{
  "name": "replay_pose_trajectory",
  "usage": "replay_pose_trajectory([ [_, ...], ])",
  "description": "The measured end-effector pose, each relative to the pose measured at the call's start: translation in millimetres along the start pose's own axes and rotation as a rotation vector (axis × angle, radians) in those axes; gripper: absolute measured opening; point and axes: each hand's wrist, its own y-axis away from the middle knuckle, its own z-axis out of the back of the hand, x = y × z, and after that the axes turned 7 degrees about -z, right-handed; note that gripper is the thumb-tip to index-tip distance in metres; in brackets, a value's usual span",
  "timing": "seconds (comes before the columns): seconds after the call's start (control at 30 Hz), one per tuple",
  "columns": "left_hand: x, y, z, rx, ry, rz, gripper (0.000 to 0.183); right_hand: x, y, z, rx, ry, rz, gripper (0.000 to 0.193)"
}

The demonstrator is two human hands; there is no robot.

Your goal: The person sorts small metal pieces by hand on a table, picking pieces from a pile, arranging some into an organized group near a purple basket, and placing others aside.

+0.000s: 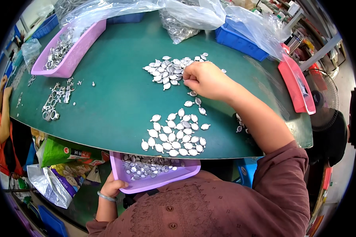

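My left hand [112,185] grips the left rim of a lilac plastic basket [158,185], which sits just below the table's near edge. Inside the basket lie many small silver oval pieces [146,166]. Over the right side of a heap of silver oval metal pieces with small end tabs [166,72], my right hand [207,79] has its fingers curled and pressed together; what they hold, if anything, is hidden. Nearer to me, similar oval pieces [174,136] lie spread in a loose group, and a short trail of them [197,101] leads up towards my right hand.
The green table [118,98] holds a lilac basket of metal parts [67,69], loose rings [53,106], plastic bags [194,15], a blue bin [241,41] and a pink tray [294,87]. A fan [322,98] stands at right. Another person's arm [4,114] is at far left.
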Motion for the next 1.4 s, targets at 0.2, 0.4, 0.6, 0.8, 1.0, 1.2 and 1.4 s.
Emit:
replay_pose_trajectory([
  [0.2,-2.2,-0.4,-1.1,-0.002,0.004,0.009,0.074,-9.9,1.4,11.4,0.148,-0.145,-0.091,0.016],
  [0.4,-3.4,-0.3,-2.7,0.005,0.000,0.002,0.074,-15.0,4.9,12.8,0.118,-0.155,-0.143,0.020],
  [0.6,-1.3,-0.7,-0.6,0.014,0.000,-0.006,0.075,-14.8,9.0,16.2,0.149,-0.166,-0.159,0.025],
  [0.8,1.2,-0.6,1.6,0.016,-0.008,-0.002,0.075,-16.1,14.2,13.3,0.164,-0.054,0.013,0.020],
  [1.0,-0.6,-0.2,0.8,0.005,-0.005,0.014,0.073,-8.8,17.7,15.6,0.175,0.016,-0.025,0.020],
  [1.2,-4.3,0.3,-3.5,-0.001,-0.003,0.002,0.073,2.6,23.0,15.7,0.323,-0.055,0.055,0.019],
  [1.4,-2.7,0.6,-3.0,0.003,-0.003,-0.003,0.073,21.7,7.3,18.7,0.242,-0.019,-0.050,0.024],
])
